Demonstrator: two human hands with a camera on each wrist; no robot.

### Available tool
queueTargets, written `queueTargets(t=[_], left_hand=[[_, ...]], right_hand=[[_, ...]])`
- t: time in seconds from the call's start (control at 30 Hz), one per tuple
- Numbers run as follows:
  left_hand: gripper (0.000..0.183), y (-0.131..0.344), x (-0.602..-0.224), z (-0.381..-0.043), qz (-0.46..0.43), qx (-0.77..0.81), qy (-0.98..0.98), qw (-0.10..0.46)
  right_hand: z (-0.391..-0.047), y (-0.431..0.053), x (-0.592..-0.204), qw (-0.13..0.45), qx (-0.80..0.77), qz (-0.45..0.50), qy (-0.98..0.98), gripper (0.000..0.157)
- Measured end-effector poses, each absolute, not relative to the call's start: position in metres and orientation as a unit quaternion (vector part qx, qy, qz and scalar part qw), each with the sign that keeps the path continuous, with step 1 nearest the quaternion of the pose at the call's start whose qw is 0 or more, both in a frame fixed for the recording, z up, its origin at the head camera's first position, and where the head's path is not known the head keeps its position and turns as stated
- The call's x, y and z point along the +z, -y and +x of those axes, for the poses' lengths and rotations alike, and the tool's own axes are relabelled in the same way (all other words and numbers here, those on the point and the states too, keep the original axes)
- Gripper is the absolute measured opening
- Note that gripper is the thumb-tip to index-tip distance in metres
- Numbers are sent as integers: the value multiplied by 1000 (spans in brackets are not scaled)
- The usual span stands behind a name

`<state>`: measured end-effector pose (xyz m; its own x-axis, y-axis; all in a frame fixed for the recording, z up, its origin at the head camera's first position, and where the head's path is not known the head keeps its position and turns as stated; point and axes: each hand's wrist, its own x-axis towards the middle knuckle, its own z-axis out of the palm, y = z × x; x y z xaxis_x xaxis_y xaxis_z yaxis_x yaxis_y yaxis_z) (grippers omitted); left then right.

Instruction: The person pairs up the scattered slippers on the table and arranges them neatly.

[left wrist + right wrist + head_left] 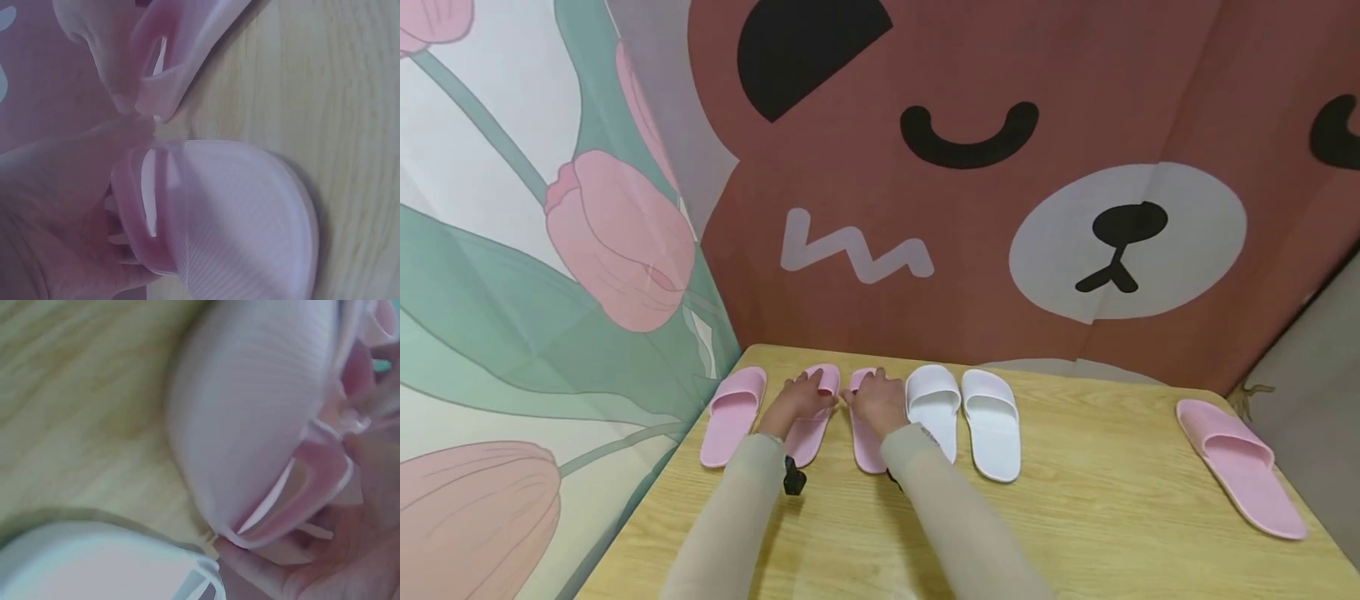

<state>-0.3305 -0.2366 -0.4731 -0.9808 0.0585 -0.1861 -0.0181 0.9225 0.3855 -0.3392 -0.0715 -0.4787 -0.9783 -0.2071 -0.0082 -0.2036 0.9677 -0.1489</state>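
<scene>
Both hands work on a pair of pink slippers side by side on the wooden tabletop. My left hand (801, 400) grips the strap end of one pink slipper (807, 439), its fingers curled over the strap in the left wrist view. Just to the right, my right hand (880, 400) holds the matching pink slipper (867, 446) by its strap, thumb and fingers at either side in the right wrist view. The two hands almost meet between the straps. In the head view the hands partly hide both straps.
Another pink slipper (730, 427) lies left of the pair. Two white slippers, one near (933, 382) and one farther right (994, 437), stand beside my right hand. A lone pink slipper (1247, 475) lies at the table's right edge. A bear-print cloth (970, 250) hangs behind the table (1097, 500).
</scene>
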Motion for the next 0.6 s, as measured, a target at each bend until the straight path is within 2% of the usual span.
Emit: queueTargets(t=[0.23,0.6], left_hand=[[79,233,-473,-331,7,185,-976,113],[77,235,-470,-331,9,171,-978,118]], right_hand=[[-339,68,-474,43,-108,-89,-989,65],[-340,76,-475,47,-92,-63,-993,70]])
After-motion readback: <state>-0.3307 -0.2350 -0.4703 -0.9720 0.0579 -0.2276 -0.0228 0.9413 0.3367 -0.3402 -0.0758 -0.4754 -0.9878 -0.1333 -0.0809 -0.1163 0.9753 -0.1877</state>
